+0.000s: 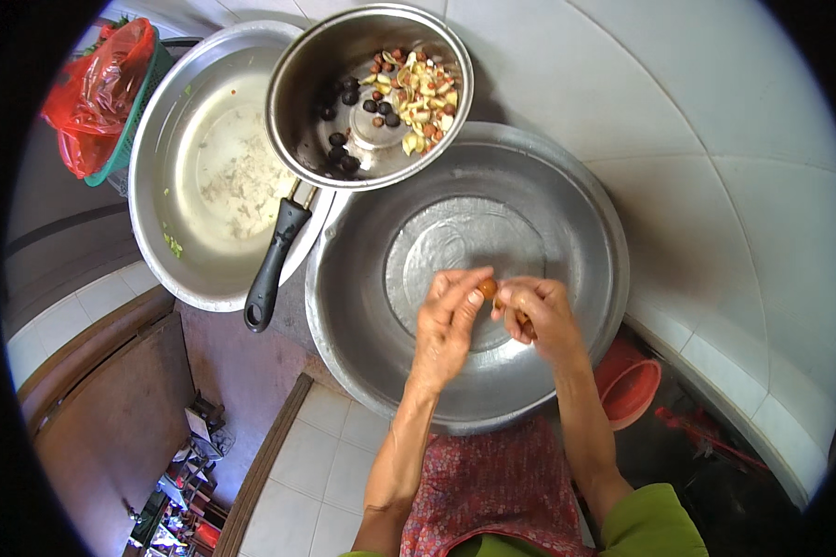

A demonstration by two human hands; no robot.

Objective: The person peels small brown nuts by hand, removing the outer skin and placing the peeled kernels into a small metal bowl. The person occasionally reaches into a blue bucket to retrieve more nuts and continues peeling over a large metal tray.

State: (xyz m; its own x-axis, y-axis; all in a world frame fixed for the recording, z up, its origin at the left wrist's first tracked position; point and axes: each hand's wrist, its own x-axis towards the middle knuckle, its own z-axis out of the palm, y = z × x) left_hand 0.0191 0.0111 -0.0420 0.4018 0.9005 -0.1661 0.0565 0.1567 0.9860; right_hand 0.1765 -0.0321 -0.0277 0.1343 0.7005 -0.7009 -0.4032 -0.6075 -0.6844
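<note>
My left hand (447, 313) holds a small round brown fruit (488, 288) between thumb and fingertips. Close beside it, my right hand (540, 310) pinches at the fruit's side, and more brown pieces (527, 326) are tucked in its curled fingers. Both hands are above a large grey metal basin (362, 334), whose bottom looks wet. Behind it, a stainless steel saucepan (279, 132) with a black handle (274, 268) rests across the basin rims. Inside the pan are several dark round fruits (338, 146), small reddish-brown nuts or seeds (378, 122) and pale yellow flakes (418, 90).
A second metal basin (146, 230) at the left holds water with pale sediment and green bits. Beyond it stands a green plastic basket (122, 150) with a red plastic bag (104, 97). A red bucket (630, 390) is at the right, near the tiled wall (655, 90).
</note>
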